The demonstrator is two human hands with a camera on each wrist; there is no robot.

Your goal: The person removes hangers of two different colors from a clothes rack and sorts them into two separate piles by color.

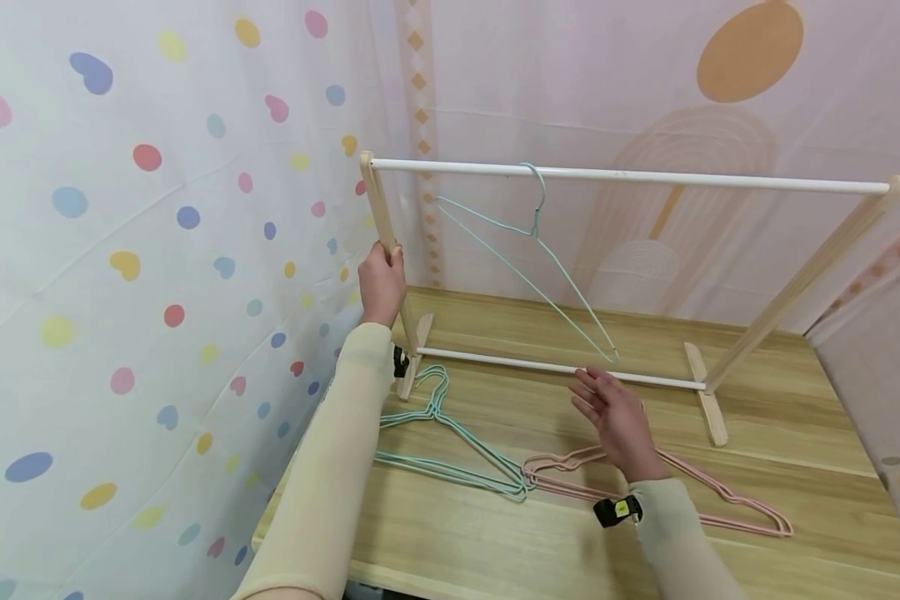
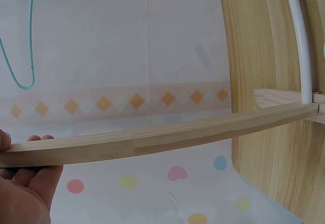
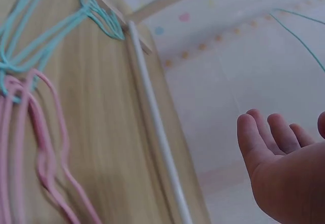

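Note:
A small wooden rack with a white top rail (image 1: 645, 177) stands on the wooden table (image 1: 495, 542). One teal wire hanger (image 1: 528, 267) hangs tilted from the rail. My left hand (image 1: 381, 283) grips the rack's left wooden post (image 2: 152, 140). My right hand (image 1: 615, 417) hovers open, palm up, above the table just below the hanging hanger's low corner, holding nothing; its fingers (image 3: 269, 137) are spread. A pile of teal hangers (image 1: 450, 450) lies on the table left of it, with pink hangers (image 1: 690, 492) under and right of the hand.
The rack's white lower rail (image 1: 555, 368) and wooden feet (image 1: 705, 404) sit mid-table. A dotted curtain (image 1: 120, 250) hangs close on the left and a patterned cloth (image 1: 645, 100) behind. The table's front edge runs near my forearms.

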